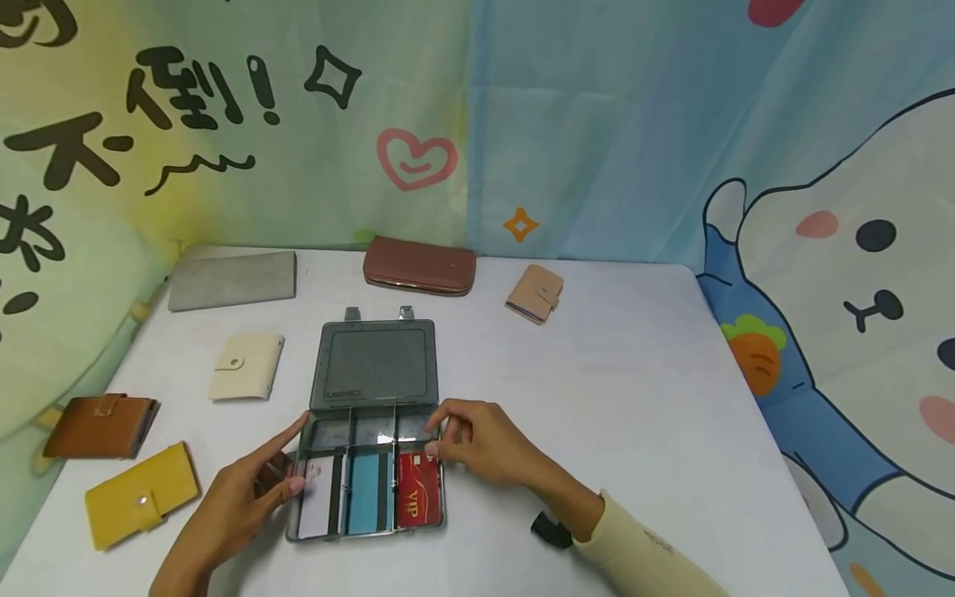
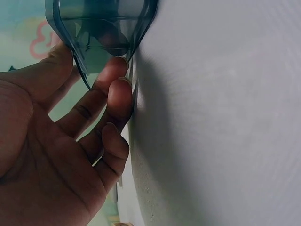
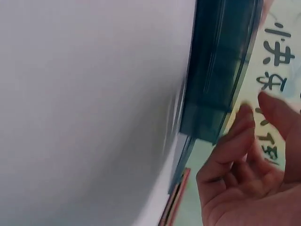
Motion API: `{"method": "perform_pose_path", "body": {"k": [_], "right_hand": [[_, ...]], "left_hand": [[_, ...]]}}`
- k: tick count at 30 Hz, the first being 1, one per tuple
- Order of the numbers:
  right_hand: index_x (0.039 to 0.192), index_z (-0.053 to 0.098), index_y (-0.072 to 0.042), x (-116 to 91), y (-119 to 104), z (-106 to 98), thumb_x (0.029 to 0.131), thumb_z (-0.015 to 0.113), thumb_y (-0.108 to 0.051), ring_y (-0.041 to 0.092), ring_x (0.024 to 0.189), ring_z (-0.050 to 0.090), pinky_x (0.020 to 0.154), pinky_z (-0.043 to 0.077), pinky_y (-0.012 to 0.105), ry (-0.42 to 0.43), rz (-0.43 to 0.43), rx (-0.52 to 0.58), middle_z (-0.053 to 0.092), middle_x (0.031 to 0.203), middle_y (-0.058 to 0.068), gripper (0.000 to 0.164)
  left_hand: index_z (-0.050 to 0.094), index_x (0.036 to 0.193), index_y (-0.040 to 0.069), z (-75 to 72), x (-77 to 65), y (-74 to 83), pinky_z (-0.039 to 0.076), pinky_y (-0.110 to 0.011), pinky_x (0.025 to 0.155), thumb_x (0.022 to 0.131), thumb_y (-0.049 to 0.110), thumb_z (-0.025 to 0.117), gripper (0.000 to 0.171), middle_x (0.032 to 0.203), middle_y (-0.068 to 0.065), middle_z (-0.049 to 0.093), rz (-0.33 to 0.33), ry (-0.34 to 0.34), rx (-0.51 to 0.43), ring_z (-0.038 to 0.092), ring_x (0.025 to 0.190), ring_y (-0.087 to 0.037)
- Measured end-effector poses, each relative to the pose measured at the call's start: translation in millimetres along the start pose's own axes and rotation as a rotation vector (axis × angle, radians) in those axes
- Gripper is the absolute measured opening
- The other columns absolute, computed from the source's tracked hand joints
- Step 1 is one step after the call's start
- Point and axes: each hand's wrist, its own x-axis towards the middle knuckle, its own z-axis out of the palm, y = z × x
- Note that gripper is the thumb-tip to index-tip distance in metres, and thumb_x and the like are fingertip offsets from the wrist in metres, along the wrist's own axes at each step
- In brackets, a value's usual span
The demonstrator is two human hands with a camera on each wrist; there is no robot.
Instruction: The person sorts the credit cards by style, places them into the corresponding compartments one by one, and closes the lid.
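A grey see-through plastic card box [image 1: 371,408] lies on the table, its lid [image 1: 382,361] tipped back flat and two latches at the far end. Its near compartments hold a white card [image 1: 316,497], a blue card [image 1: 364,495] and a red VIP card [image 1: 419,491]; the far ones show bare bottoms. My left hand [image 1: 240,496] holds the box's left side, thumb at the rim and fingertips [image 2: 120,96] against the wall. Above the right edge hovers my right hand [image 1: 483,439], fingers loosely bent near the red card's top, with nothing between thumb and forefinger in the right wrist view.
Left of the box lie a yellow wallet [image 1: 140,497], a brown wallet [image 1: 100,427] and a cream wallet [image 1: 247,367]. Along the back are a grey pouch [image 1: 233,280], a maroon zip wallet [image 1: 419,267] and a tan card holder [image 1: 535,293]. A small black object [image 1: 550,531] lies by the right sleeve.
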Motion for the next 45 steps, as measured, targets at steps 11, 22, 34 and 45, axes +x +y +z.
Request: {"method": "perform_pose_path", "body": {"k": [11,22,34,45], "right_hand": [[0.153,0.033,-0.021,50,16,-13,0.093,0.072,-0.031,0.021,0.069,0.067,0.054,0.049,0.028,0.130,0.245,0.340,0.059,0.127,0.012,0.072],[0.146,0.046,-0.024,56,14,-23,0.099,0.062,-0.035,0.013,0.069,0.062,0.057,0.046,0.025,0.128,0.241,0.590,0.061,0.126,0.009,0.050],[0.124,0.062,-0.010,35,1,-31,0.105,0.048,-0.040,0.025,0.097,0.062,0.082,0.056,0.036,0.087,0.087,0.620,0.059,0.112,0.012,0.038],[0.143,0.049,-0.032,-7,-16,-18,0.088,0.074,-0.048,0.018,0.134,0.043,0.107,0.040,0.050,-0.068,-0.128,-0.055,0.050,0.145,-0.004,0.063]], "left_hand": [[0.031,0.157,0.035,-0.4,-0.3,2.1,0.043,-0.022,0.060,0.090,0.021,0.073,0.080,0.090,0.000,0.059,-0.020,-0.001,0.003,0.050,0.069,-0.003],[0.034,0.156,0.031,3.2,-0.5,3.7,0.039,-0.022,0.056,0.088,0.016,0.074,0.080,0.082,0.002,0.053,0.014,0.034,-0.035,0.046,0.065,-0.003],[0.043,0.151,0.016,11.1,5.7,5.8,0.051,-0.028,0.055,0.099,0.007,0.058,0.055,0.092,-0.012,0.053,-0.081,0.091,-0.384,0.058,0.062,-0.011],[0.040,0.151,0.009,11.1,7.9,3.7,0.056,-0.030,0.065,0.107,0.024,0.046,0.047,0.103,-0.012,0.058,-0.122,0.070,-0.498,0.064,0.072,-0.015]]}}
